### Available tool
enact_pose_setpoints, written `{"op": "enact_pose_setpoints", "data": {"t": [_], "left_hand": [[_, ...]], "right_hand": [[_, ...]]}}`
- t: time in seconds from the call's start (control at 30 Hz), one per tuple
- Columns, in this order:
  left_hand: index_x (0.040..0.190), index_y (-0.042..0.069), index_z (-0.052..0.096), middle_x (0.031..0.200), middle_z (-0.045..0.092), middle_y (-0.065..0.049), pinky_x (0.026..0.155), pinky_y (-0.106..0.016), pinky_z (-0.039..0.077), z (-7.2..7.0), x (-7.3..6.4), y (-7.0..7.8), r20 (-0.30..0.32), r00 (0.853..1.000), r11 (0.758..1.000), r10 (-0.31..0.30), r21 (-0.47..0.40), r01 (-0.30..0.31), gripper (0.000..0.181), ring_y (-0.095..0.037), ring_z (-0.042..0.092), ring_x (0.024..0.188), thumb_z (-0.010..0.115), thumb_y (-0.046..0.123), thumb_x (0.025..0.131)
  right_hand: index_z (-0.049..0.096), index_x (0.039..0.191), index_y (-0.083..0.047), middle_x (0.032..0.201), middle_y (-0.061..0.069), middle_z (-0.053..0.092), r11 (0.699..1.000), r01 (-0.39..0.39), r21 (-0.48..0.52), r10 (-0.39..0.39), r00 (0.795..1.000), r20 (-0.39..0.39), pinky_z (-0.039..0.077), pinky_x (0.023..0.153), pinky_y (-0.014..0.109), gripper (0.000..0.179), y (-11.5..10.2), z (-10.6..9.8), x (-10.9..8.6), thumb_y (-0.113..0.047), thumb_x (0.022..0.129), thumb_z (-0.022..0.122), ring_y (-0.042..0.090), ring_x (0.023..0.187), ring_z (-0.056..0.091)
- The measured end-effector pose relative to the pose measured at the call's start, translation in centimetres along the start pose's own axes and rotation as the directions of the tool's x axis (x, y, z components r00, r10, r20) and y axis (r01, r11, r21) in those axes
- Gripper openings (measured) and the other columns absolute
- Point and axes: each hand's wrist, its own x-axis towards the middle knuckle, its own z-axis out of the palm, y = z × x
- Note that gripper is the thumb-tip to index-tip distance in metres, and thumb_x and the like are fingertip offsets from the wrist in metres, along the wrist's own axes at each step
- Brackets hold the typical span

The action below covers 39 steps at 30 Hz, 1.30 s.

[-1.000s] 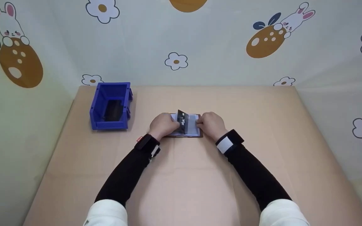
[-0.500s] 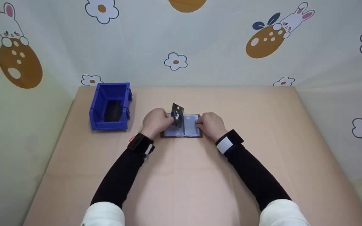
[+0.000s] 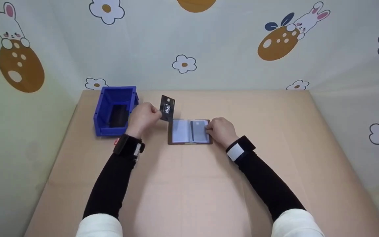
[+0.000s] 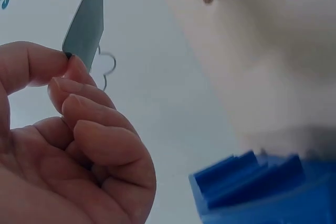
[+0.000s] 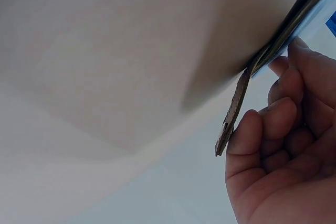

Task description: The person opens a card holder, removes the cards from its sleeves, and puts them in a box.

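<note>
A black bank-style card [image 3: 167, 108] marked "Vip" is pinched between thumb and forefinger of my left hand [image 3: 144, 118], just right of the blue bin. The left wrist view shows the card [image 4: 88, 22] nearly edge-on, the other fingers of that hand [image 4: 100, 129] curled below it. A brown card holder [image 3: 180, 131] lies spread open on the table, with clear plastic sleeves inside. My right hand [image 3: 221, 130] pinches its right edge. In the right wrist view the thumb and fingers of this hand [image 5: 289, 124] meet at the edge of the card holder [image 5: 240, 98].
On the table's left stands a blue plastic bin [image 3: 114, 132] with a dark flat thing [image 3: 118, 116] at its bottom. The beige table [image 3: 192, 191] meets a patterned cloth backdrop [image 3: 150, 42] behind and at both sides.
The left hand has drawn the black card up out of the card holder and carried it left, toward the blue bin. My right hand keeps its place on the holder's edge.
</note>
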Motion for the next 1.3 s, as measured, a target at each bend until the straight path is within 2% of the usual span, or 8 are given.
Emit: {"op": "enact_pose_setpoints", "data": {"t": [0.17,0.27,0.5,0.7,0.93,1.0,1.17,1.3], "left_hand": [[0.055,0.015,0.037,0.054,0.035,0.005,0.050,-0.031,0.027,-1.9,0.0,-1.3,-0.048,0.999,1.000,0.002,0.030,0.000,0.028,-0.017,0.036,0.051,0.052,0.013,0.079],[0.056,0.015,0.037,0.053,0.038,0.004,0.048,-0.032,0.029,-2.8,0.0,-2.2,-0.061,0.998,0.999,-0.014,0.032,0.016,0.029,-0.018,0.040,0.050,0.051,0.014,0.083],[0.059,0.014,0.039,0.054,0.039,0.004,0.044,-0.029,0.029,-4.7,0.0,-3.8,-0.079,0.993,0.996,-0.093,-0.020,0.092,0.029,-0.016,0.042,0.049,0.050,0.014,0.086],[0.059,0.013,0.040,0.055,0.037,0.004,0.048,-0.031,0.030,-6.6,-0.4,-5.0,-0.094,0.987,0.992,-0.129,-0.007,0.129,0.032,-0.017,0.041,0.052,0.051,0.016,0.089],[0.076,0.006,0.055,0.082,0.057,-0.009,0.062,-0.035,0.038,-8.4,-0.9,-6.4,-0.068,0.977,0.979,-0.204,0.013,0.205,0.027,-0.026,0.051,0.075,0.050,0.024,0.096],[0.078,0.005,0.057,0.086,0.058,-0.011,0.062,-0.035,0.038,-8.7,-1.0,-6.8,-0.072,0.973,0.975,-0.220,0.019,0.222,0.028,-0.026,0.052,0.077,0.050,0.025,0.096],[0.065,0.010,0.046,0.065,0.047,-0.002,0.056,-0.034,0.034,-8.9,-1.0,-7.8,-0.079,0.970,0.971,-0.231,0.036,0.234,0.031,-0.023,0.047,0.064,0.049,0.023,0.094],[0.061,0.013,0.038,0.059,0.037,0.002,0.051,-0.033,0.029,-8.8,-1.0,-8.4,-0.092,0.970,0.971,-0.225,0.060,0.231,0.029,-0.020,0.041,0.058,0.047,0.017,0.088]], "right_hand": [[0.080,0.099,-0.012,0.090,0.009,0.072,1.000,-0.003,0.004,0.003,1.000,-0.003,0.053,0.076,0.042,0.014,0.1,0.1,0.1,-0.014,0.085,0.078,0.028,0.086,0.067],[0.080,0.099,-0.012,0.091,0.008,0.073,1.000,-0.007,-0.002,0.007,1.000,-0.005,0.053,0.076,0.041,0.015,0.1,0.1,0.1,-0.014,0.085,0.078,0.028,0.087,0.067],[0.080,0.100,-0.012,0.090,0.009,0.072,1.000,-0.005,-0.006,0.005,1.000,-0.005,0.052,0.078,0.041,0.015,0.0,0.2,0.0,-0.013,0.085,0.077,0.028,0.087,0.066],[0.079,0.100,-0.011,0.090,0.009,0.072,1.000,-0.007,-0.002,0.007,1.000,-0.006,0.052,0.077,0.042,0.015,0.0,0.2,0.0,-0.014,0.085,0.077,0.029,0.086,0.067],[0.080,0.100,-0.012,0.089,0.009,0.072,1.000,-0.002,-0.003,0.002,1.000,-0.005,0.052,0.076,0.042,0.014,0.1,0.1,0.1,-0.013,0.086,0.077,0.028,0.085,0.066],[0.080,0.100,-0.012,0.090,0.009,0.072,1.000,-0.001,-0.001,0.001,1.000,-0.004,0.052,0.076,0.042,0.015,0.1,0.1,0.1,-0.013,0.086,0.076,0.028,0.085,0.066],[0.079,0.101,-0.011,0.091,0.009,0.072,1.000,-0.002,-0.006,0.002,1.000,-0.007,0.052,0.077,0.041,0.015,0.1,0.1,0.0,-0.012,0.086,0.076,0.028,0.087,0.067],[0.079,0.100,-0.011,0.091,0.009,0.072,1.000,0.001,-0.008,-0.001,1.000,-0.012,0.053,0.077,0.042,0.015,0.0,0.0,-0.1,-0.012,0.085,0.077,0.029,0.088,0.067]]}}
